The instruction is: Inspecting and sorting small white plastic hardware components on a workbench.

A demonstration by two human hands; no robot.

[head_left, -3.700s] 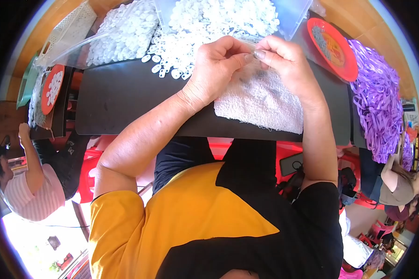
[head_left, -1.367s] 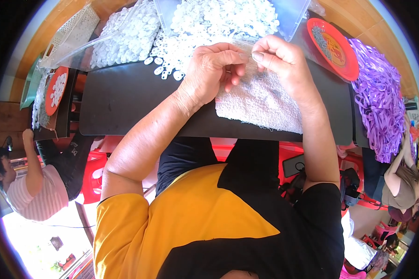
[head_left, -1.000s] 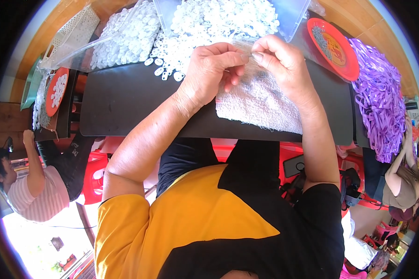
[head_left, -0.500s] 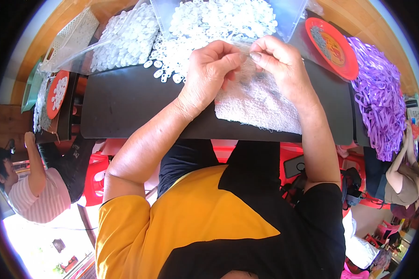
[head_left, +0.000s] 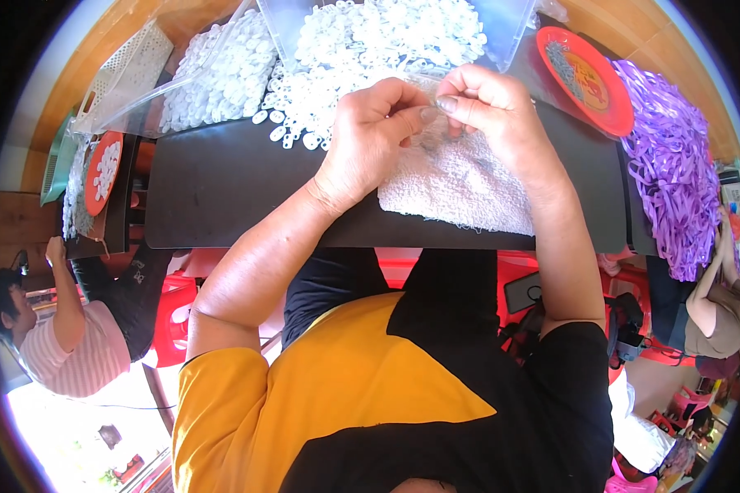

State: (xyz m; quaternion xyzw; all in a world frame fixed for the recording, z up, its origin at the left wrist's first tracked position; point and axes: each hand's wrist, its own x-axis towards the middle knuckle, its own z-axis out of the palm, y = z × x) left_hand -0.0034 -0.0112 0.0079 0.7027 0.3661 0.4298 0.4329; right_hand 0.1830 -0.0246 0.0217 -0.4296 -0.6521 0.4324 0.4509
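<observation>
My left hand (head_left: 376,131) is closed in a pinch above a pale towel (head_left: 460,193) on the dark table. Facing it, my right hand (head_left: 489,107) pinches too, its thumb and forefinger pressed together. The fingertips of both hands almost meet. Whatever lies between them is too small to make out. Just beyond the hands, a pile of small white oval plastic pieces with holes (head_left: 312,107) spills over the tabletop. A clear plastic bin (head_left: 514,33) behind it holds many more of the same.
White pieces fill a clear container (head_left: 140,115) at the far left. A red plate (head_left: 621,115) with small grey metal parts stands at the right, beside a heap of purple ribbons (head_left: 670,164). Another red plate (head_left: 97,193) lies left. One person (head_left: 74,345) sits left, another (head_left: 715,320) right.
My hands stay over the towel in nearly the same pinch. The left has lowered slightly, and the fingers of both have shifted a little.
</observation>
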